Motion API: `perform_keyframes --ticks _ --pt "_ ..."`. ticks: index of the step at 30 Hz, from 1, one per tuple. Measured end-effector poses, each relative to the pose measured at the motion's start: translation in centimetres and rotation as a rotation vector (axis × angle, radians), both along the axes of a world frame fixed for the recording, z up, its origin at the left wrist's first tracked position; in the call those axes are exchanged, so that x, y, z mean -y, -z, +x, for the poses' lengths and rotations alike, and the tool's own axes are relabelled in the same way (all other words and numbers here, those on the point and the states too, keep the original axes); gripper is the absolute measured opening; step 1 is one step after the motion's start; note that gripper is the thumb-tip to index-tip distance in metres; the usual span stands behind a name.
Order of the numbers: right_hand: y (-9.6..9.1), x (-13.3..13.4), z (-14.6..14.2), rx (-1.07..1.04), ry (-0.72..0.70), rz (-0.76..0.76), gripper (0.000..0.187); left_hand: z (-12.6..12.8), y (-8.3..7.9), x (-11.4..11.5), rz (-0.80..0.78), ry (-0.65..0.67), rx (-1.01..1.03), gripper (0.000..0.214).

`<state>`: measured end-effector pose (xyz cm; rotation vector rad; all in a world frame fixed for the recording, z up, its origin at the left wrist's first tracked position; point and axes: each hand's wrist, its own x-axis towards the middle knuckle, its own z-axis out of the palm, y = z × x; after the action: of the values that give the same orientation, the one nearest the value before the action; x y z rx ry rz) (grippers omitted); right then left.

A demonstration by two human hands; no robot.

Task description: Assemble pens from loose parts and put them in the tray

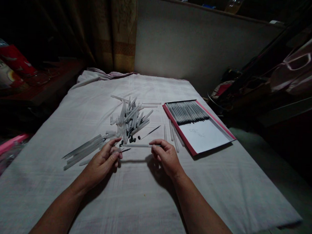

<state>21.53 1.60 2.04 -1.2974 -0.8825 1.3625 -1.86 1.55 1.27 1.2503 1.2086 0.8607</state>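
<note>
A clear pen barrel [138,146] runs level between my two hands, above the white cloth. My right hand [166,156] pinches its right end between thumb and fingers. At the barrel's left end, a small black piece [121,143] sits close to my left fingertips. My left hand [105,159] is closed, and a dark-tipped pen refill [126,150] sticks out from its fingers. Just beyond lie several loose black end plugs [132,139] and a heap of clear pen parts [131,118]. Another refill [150,131] lies alone on the cloth.
On the right is a red-edged box [193,153] with a row of pens [188,112] in its far half. Loose clear tubes [173,136] lie beside it. More long tubes [83,150] lie at left. A wall [199,47] stands behind the cloth-covered table [132,205].
</note>
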Motion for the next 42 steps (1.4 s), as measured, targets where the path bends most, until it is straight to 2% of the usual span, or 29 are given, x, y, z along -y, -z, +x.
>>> perform_keyframes --ticks 4,11,18,22,25,27,36,42 --pt "0.0 0.1 0.1 0.032 -0.005 -0.001 0.023 0.1 0.0 -0.1 -0.017 0.003 -0.009 0.042" --pt "0.0 0.0 0.4 0.056 0.003 0.034 0.019 0.2 -0.3 -0.2 0.005 -0.070 -0.061 0.049" --pt "0.0 -0.1 0.2 0.080 -0.014 0.059 0.016 0.4 -1.0 -0.2 0.058 -0.079 -0.148 0.040" --pt "0.4 0.0 0.4 0.085 -0.119 0.017 0.018 0.5 -0.9 -0.2 0.083 -0.072 -0.203 0.038" --pt "0.6 0.1 0.8 0.126 -0.281 0.012 0.020 0.7 -0.6 0.1 -0.036 -0.063 -0.101 0.044" --pt "0.7 0.1 1.1 0.149 -0.338 0.036 0.021 1.0 -0.5 0.3 -0.107 -0.064 -0.031 0.047" --pt "1.5 0.1 1.5 0.218 -0.390 0.113 0.024 1.7 -0.4 0.5 -0.137 -0.088 -0.018 0.041" --pt "1.6 0.2 1.5 0.263 -0.437 0.163 0.025 1.4 0.6 0.6 -0.132 -0.065 -0.025 0.037"
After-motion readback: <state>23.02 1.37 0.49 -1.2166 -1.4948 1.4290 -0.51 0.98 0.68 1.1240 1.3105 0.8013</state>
